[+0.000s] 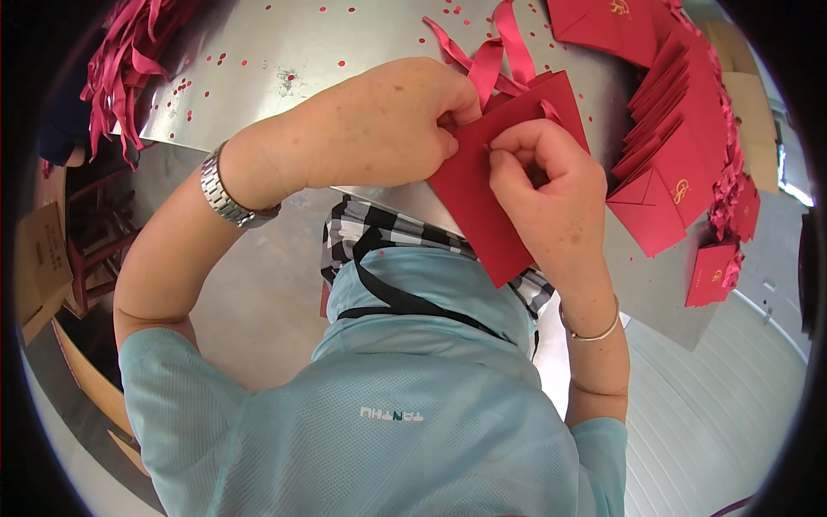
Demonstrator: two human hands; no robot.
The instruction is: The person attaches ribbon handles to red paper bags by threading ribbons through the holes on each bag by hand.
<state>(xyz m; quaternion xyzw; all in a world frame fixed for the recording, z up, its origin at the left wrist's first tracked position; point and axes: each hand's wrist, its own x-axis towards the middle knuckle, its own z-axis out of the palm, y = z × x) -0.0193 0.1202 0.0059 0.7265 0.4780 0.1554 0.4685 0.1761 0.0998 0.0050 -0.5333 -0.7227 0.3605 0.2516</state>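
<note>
A flat red paper bag (pixel 495 198) is tilted over the table's near edge, in front of my body. Loops of red ribbon (pixel 514 43) rise from its far end onto the table. My left hand (pixel 405 121) is closed on the bag's left edge, with thumb and fingers curled near the ribbon. My right hand (pixel 556 185) lies over the bag's face, thumb and forefinger pinched together. A tiny red ribbon end shows at those fingertips, and another bit of ribbon emerges beside the knuckles. The holes in the bag are hidden.
The metal table (pixel 258 52) is scattered with small red paper dots. Red ribbons (pixel 129 69) hang over its far left corner. Stacked red bags (pixel 663 129) fan out along the right side. A cardboard box (pixel 43 263) and dark red stools (pixel 103 224) stand at the left.
</note>
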